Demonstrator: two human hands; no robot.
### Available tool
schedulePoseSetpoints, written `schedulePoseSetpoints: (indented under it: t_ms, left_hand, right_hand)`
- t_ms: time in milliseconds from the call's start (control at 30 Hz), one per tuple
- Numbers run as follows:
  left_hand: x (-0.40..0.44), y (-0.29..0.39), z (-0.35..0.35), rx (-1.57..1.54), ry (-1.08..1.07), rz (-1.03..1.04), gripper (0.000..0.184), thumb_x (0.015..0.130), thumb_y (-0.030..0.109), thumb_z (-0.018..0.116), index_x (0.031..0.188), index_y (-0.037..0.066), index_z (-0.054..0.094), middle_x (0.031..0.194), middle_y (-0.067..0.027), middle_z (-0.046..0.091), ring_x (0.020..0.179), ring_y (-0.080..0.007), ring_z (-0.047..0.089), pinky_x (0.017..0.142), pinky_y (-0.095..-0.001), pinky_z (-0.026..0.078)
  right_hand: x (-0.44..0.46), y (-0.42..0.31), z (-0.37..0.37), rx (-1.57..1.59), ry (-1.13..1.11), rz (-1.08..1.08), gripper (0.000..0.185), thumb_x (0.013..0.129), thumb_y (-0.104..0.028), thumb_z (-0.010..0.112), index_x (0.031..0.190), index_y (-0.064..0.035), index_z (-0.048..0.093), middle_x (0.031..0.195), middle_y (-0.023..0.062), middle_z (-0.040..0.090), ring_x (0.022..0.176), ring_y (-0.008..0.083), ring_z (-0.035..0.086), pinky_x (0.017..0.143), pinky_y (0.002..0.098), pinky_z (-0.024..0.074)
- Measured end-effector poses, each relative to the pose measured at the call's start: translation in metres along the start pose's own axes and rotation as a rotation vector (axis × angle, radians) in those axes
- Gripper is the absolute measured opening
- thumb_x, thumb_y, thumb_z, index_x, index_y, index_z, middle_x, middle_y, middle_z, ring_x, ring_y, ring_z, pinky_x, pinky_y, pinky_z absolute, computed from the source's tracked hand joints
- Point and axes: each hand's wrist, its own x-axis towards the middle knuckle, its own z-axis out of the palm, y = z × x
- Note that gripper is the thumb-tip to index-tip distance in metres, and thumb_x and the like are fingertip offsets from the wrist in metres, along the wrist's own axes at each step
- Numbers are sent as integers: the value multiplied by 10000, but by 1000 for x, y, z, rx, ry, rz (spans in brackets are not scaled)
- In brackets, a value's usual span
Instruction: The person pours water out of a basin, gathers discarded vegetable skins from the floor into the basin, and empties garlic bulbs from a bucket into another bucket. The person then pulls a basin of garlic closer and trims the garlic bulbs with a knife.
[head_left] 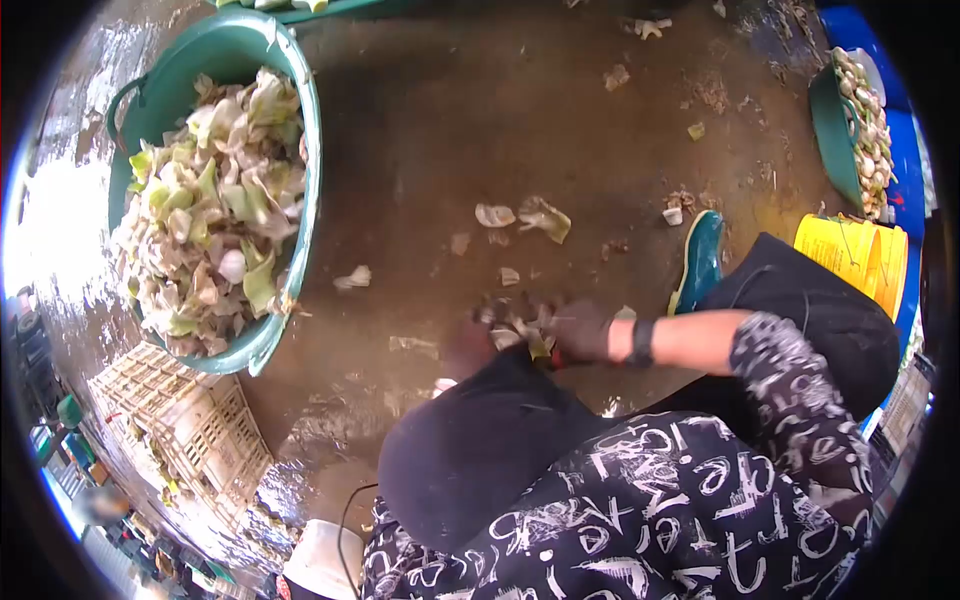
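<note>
My left hand [470,345] and my right hand [582,334], both in dark gloves, are close together just beyond my left knee. Their fingers look curled in around a small pale and greenish piece [541,346], blurred and partly hidden, which I cannot make out. A dark band is on my right wrist. Loose pale peels [545,218] lie on the wet brown floor [430,120] in front of my hands.
At the left stands a large green tub [314,150] of peels, with a pale slatted crate [205,430] below it. A green basin [832,135] of pale bulbs, yellow buckets [835,248] and a teal boot [702,255] are at the right. A white bucket [322,560] is at the bottom.
</note>
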Motion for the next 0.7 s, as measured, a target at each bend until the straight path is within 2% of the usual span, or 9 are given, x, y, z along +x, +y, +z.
schedulePoseSetpoints:
  t_ms: [33, 167, 233, 300, 433, 500, 567, 633, 700]
  left_hand:
    - [4, 4, 1, 82, -100, -42, 482, 693, 362, 680, 1083, 107, 557, 965, -131, 592, 899, -288, 577, 746, -352, 457]
    - [29, 1, 2, -217, -58, -81, 604, 670, 317, 706, 1168, 64, 475, 1103, -175, 524, 977, -312, 552, 817, -345, 440]
    - [26, -3, 9, -474, -8, -82, 694, 654, 300, 722, 1221, 35, 423, 1180, -200, 481, 1009, -320, 540, 853, -339, 432]
    - [65, -3, 0, -635, -46, 67, 741, 652, 313, 725, 1246, 32, 381, 1227, -199, 437, 1052, -319, 509, 875, -340, 417]
    - [84, 22, -55, -528, 113, 272, 751, 637, 354, 734, 1227, 31, 402, 1307, -214, 312, 1176, -356, 363, 964, -398, 329]
    - [77, 4, -88, -72, 364, 202, 935, 545, 472, 763, 1265, 30, 365, 1288, -253, 314, 1221, -368, 286, 991, -408, 288]
    - [70, -43, -95, 228, 470, 53, 1118, 441, 580, 758, 1290, -1, 321, 1283, -267, 314, 1223, -375, 285, 991, -403, 294]
    - [61, -57, -115, 340, 90, -328, 1231, 410, 583, 766, 1337, -2, 206, 1382, -262, 150, 1285, -374, 174, 1046, -415, 201]
    - [65, -54, -105, 311, 21, -297, 1234, 420, 582, 761, 1337, -15, 189, 1368, -283, 157, 1276, -384, 188, 1039, -424, 214]
  right_hand:
    - [6, -13, 53, -63, 239, -95, 841, 662, -343, 652, 1292, 33, 242, 879, 251, 570, 756, 335, 593, 634, 393, 480]
    - [49, -18, 64, 122, 249, 94, 588, 724, -301, 623, 1188, -16, 402, 884, 205, 587, 795, 296, 598, 651, 369, 474]
    - [63, -5, 46, 495, 470, -69, 355, 756, -230, 597, 1036, -29, 513, 897, 163, 597, 797, 295, 597, 664, 362, 469]
    - [44, -10, -17, 845, 556, 116, 239, 743, -104, 521, 961, -12, 553, 931, 171, 588, 842, 323, 577, 707, 382, 469]
    - [45, 67, -45, 49, 538, 29, 466, 683, -200, 615, 1094, -23, 485, 924, 221, 577, 853, 344, 575, 711, 393, 471]
    - [-3, 78, -99, 81, 281, 376, 687, 609, -249, 681, 1190, -18, 396, 1016, 266, 530, 872, 362, 566, 715, 404, 475]
    - [-39, 134, -102, -124, 361, 597, 843, 579, -245, 702, 1269, 10, 290, 1103, 300, 470, 912, 381, 553, 728, 413, 479]
    - [-66, 180, -93, -90, 277, 836, 933, 598, -248, 694, 1322, 30, 175, 1161, 314, 421, 942, 410, 537, 751, 413, 479]
    - [-62, 189, -67, -60, 251, 894, 942, 615, -234, 676, 1334, 29, 128, 1164, 325, 413, 946, 420, 534, 759, 417, 477]
